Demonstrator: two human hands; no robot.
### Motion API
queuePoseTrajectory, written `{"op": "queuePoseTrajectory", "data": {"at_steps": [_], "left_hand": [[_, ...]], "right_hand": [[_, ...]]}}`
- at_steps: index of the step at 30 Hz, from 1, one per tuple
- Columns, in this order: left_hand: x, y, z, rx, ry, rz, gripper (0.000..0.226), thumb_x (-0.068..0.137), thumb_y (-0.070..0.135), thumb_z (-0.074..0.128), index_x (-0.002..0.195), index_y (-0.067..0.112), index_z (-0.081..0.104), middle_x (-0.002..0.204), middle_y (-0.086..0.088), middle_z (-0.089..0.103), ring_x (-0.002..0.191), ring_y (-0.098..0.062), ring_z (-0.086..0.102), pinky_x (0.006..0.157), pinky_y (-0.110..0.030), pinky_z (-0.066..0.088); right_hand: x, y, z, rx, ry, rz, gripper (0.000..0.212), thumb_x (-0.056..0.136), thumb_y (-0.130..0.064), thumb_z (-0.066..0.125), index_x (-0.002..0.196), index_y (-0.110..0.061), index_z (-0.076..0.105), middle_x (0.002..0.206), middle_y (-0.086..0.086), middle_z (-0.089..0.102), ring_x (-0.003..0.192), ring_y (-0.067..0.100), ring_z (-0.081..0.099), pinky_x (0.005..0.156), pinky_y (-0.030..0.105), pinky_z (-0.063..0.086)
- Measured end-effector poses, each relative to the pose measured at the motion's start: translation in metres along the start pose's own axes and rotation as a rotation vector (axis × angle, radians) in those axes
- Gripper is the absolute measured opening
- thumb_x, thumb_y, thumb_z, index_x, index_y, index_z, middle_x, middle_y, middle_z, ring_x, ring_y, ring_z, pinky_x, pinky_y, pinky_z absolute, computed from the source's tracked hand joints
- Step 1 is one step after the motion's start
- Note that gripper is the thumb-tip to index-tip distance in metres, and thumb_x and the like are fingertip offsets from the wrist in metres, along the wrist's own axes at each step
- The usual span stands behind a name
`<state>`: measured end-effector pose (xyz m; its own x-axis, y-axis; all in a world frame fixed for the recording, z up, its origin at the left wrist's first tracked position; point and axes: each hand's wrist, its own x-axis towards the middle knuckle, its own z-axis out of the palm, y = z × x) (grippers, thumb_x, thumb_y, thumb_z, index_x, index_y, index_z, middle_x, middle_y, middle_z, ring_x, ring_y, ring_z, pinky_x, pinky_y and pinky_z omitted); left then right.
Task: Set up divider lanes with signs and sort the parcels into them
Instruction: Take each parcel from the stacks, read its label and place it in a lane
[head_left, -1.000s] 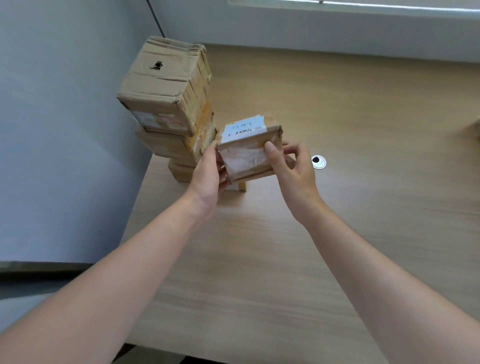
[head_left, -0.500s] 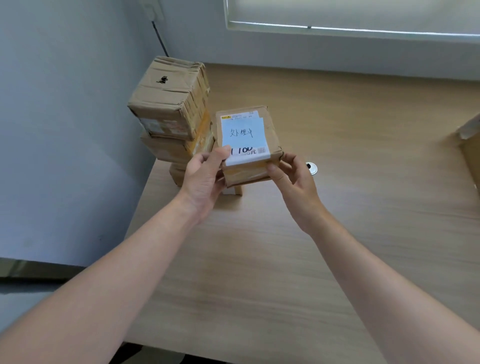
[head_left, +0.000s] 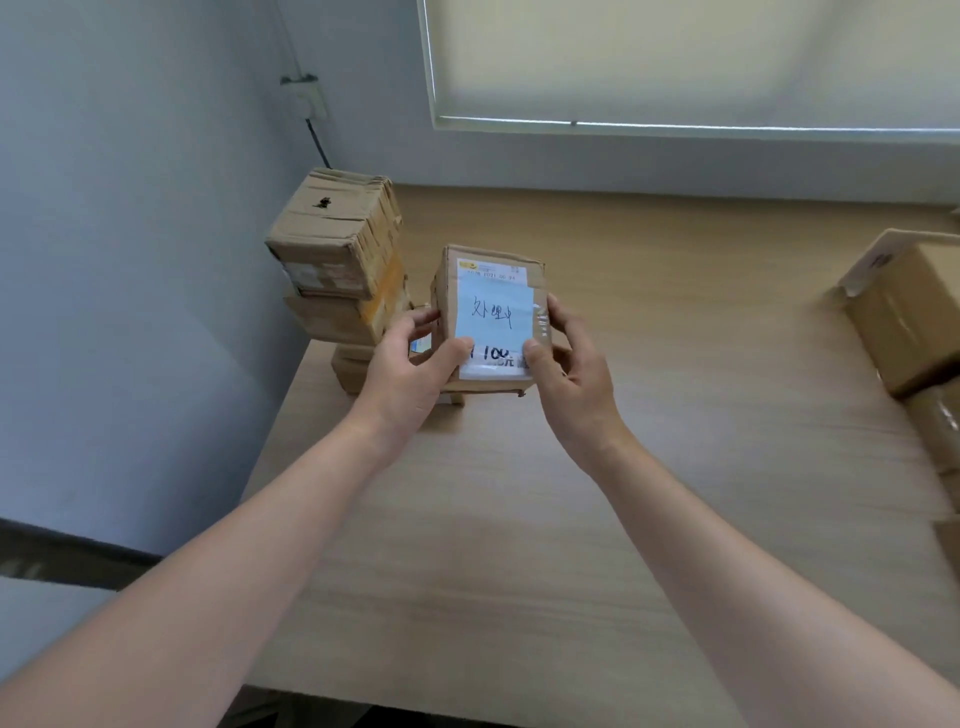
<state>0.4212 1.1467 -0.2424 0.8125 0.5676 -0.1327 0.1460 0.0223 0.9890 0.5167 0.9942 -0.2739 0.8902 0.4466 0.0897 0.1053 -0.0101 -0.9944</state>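
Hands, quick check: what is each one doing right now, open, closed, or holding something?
Left hand: closed on the left side of the small parcel, thumb on its label.
Right hand: closed on the same parcel's right side, thumb on the label.

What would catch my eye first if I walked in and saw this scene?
Most likely the small cardboard parcel held up over the wooden table, the left hand and right hand gripping its sides and its white handwritten label facing the camera. Next, the leaning stack of taped boxes at the table's far left corner by the wall. More boxes sit at the right edge.
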Motion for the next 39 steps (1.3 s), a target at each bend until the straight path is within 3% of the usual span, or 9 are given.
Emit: {"op": "queuePoseTrajectory", "data": {"at_steps": [4,6,8,11,16,25,30,36,39], "left_hand": [[-0.028,0.006,0.006,0.081,-0.078,0.059,0.048,0.086,0.042,0.073,0.130,0.032,0.059,0.135,0.001,0.064,0.114,-0.012,0.069,0.099,-0.037,0.057],[-0.045,0.008,0.009,0.088,-0.144,0.102,0.033,0.097,0.026,0.067,0.126,0.039,0.059,0.120,0.014,0.071,0.111,-0.008,0.070,0.093,-0.027,0.057],[-0.065,0.009,0.011,0.076,-0.208,0.153,0.046,0.102,0.015,0.061,0.136,0.044,0.051,0.119,0.018,0.070,0.115,-0.007,0.067,0.093,-0.025,0.057],[-0.101,0.007,0.015,0.059,-0.333,0.207,0.071,0.104,0.006,0.055,0.160,0.036,0.025,0.132,0.008,0.064,0.117,-0.005,0.066,0.089,-0.021,0.056],[-0.162,0.006,0.040,0.030,-0.461,0.253,0.066,0.103,0.001,0.052,0.157,0.035,0.036,0.140,0.018,0.056,0.123,-0.003,0.061,0.100,-0.027,0.055],[-0.262,0.019,0.149,0.033,-0.644,0.330,0.068,0.104,0.001,0.051,0.159,0.037,0.031,0.151,0.006,0.048,0.127,-0.009,0.060,0.093,-0.027,0.058],[-0.311,0.024,0.246,0.049,-0.704,0.381,0.069,0.105,0.002,0.050,0.159,0.040,0.029,0.155,0.009,0.045,0.133,-0.011,0.056,0.098,-0.032,0.057],[-0.381,0.027,0.385,-0.004,-0.725,0.379,0.070,0.105,0.003,0.051,0.159,0.040,0.029,0.155,0.009,0.042,0.133,-0.014,0.057,0.089,-0.029,0.059],[-0.398,0.023,0.447,0.017,-0.716,0.405,0.066,0.104,0.006,0.054,0.157,0.040,0.033,0.157,0.009,0.038,0.137,-0.023,0.053,0.086,-0.029,0.061]], "right_hand": [[-0.034,-0.017,-0.008,-0.067,0.064,-0.043,0.055,0.102,-0.008,0.057,0.154,-0.017,0.040,0.137,0.000,0.063,0.104,0.004,0.066,0.082,0.018,0.052],[-0.056,-0.023,-0.013,-0.096,0.102,-0.074,0.059,0.101,-0.007,0.057,0.156,-0.016,0.036,0.143,0.003,0.058,0.116,0.006,0.063,0.086,0.020,0.054],[-0.081,-0.028,-0.017,-0.144,0.159,-0.119,0.064,0.099,-0.010,0.058,0.157,-0.016,0.033,0.150,0.003,0.049,0.129,0.012,0.057,0.094,0.026,0.056],[-0.127,-0.036,-0.023,-0.209,0.259,-0.143,0.067,0.098,-0.011,0.056,0.159,-0.014,0.030,0.151,-0.001,0.043,0.134,0.013,0.053,0.101,0.031,0.055],[-0.202,-0.053,-0.050,-0.299,0.386,-0.133,0.069,0.096,-0.017,0.054,0.160,-0.019,0.028,0.144,-0.008,0.042,0.137,0.017,0.050,0.101,0.044,0.055],[-0.315,-0.088,-0.157,-0.354,0.550,-0.142,0.062,0.105,-0.010,0.051,0.161,-0.022,0.026,0.152,-0.003,0.033,0.140,0.014,0.042,0.090,0.018,0.057],[-0.356,-0.086,-0.253,-0.506,0.623,-0.166,0.062,0.107,-0.014,0.047,0.163,-0.021,0.020,0.167,-0.003,0.020,0.151,0.008,0.022,0.095,-0.004,0.035],[-0.406,-0.088,-0.399,-0.630,0.619,-0.174,0.062,0.107,-0.015,0.046,0.163,-0.013,0.019,0.170,-0.001,0.011,0.151,0.001,0.008,0.091,-0.012,0.022],[-0.421,-0.085,-0.461,-0.676,0.622,-0.161,0.061,0.107,-0.015,0.046,0.162,-0.009,0.021,0.171,0.002,0.011,0.155,0.009,0.010,0.095,-0.011,0.020]]}}
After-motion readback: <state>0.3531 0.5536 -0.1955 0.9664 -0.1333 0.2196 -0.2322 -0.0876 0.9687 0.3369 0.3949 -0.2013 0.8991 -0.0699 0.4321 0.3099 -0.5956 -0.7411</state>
